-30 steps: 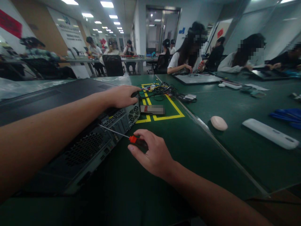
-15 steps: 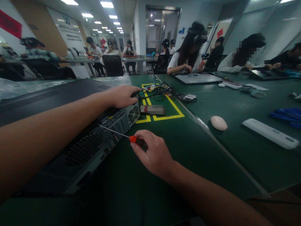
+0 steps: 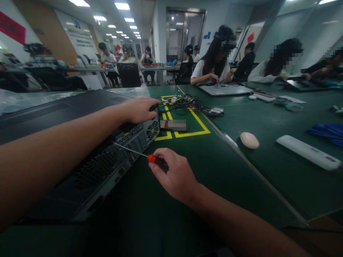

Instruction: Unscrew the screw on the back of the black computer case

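Observation:
A black computer case (image 3: 80, 117) lies on its side on the green table, its rear panel with fan grille (image 3: 152, 129) facing me. My left hand (image 3: 140, 110) rests on the case's far top corner, fingers curled over the edge. My right hand (image 3: 175, 175) is closed on a screwdriver (image 3: 154, 159) with a red and black handle. Its thin metal shaft reaches left and its tip touches the case's rear panel.
A yellow taped rectangle (image 3: 199, 123) on the table holds a tangle of cables (image 3: 184, 101) and a flat part (image 3: 173, 124). A pale oval object (image 3: 249, 140) and a white bar (image 3: 308, 151) lie to the right. Several people work at the tables beyond.
My right hand's fingers, spread a second ago, have closed round the screwdriver handle. The left hand and the case have not moved.

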Demonstrator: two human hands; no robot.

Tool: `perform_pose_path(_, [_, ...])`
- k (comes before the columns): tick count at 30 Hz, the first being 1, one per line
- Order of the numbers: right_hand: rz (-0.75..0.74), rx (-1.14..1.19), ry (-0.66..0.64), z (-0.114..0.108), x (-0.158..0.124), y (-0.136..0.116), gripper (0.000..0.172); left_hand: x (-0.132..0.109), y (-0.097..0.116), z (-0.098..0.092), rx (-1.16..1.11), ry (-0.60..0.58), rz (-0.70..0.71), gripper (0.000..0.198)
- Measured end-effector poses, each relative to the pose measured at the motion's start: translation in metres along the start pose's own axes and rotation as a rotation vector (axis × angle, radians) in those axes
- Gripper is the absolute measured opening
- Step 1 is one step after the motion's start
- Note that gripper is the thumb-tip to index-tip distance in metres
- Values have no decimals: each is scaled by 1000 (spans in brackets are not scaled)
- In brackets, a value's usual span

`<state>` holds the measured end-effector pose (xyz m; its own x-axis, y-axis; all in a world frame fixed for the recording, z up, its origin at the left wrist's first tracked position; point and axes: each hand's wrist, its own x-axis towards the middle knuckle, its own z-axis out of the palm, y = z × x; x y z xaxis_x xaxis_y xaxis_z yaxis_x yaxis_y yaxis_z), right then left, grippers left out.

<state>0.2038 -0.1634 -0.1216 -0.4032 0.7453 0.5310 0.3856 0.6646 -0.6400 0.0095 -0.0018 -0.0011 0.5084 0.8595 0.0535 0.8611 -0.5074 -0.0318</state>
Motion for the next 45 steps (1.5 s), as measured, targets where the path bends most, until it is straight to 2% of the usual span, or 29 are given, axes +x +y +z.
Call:
perform_pose_path(12, [-15, -2, 20, -1, 0, -1, 14, 0, 0, 0, 16, 7, 7, 77])
perform_pose_path(18, [-36, -77, 59, 0, 0, -1, 16, 1, -3, 2, 16, 8, 13, 78])
perform_pose_path(28, [-13, -80, 24, -3, 1, -5, 30, 2, -3, 2, 17, 11, 18, 77])
perform_pose_path(34, [-14, -44, 26, 1, -1, -2, 25, 1, -1, 2, 18, 15, 17, 79])
perform_pose_path(40, [-5, -58, 14, 2, 0, -1, 13, 2, -2, 2, 41, 6, -2, 77])
perform_pose_path(45, [-9, -77, 2, 1, 0, -1, 12, 2, -3, 3, 29, 15, 1, 76])
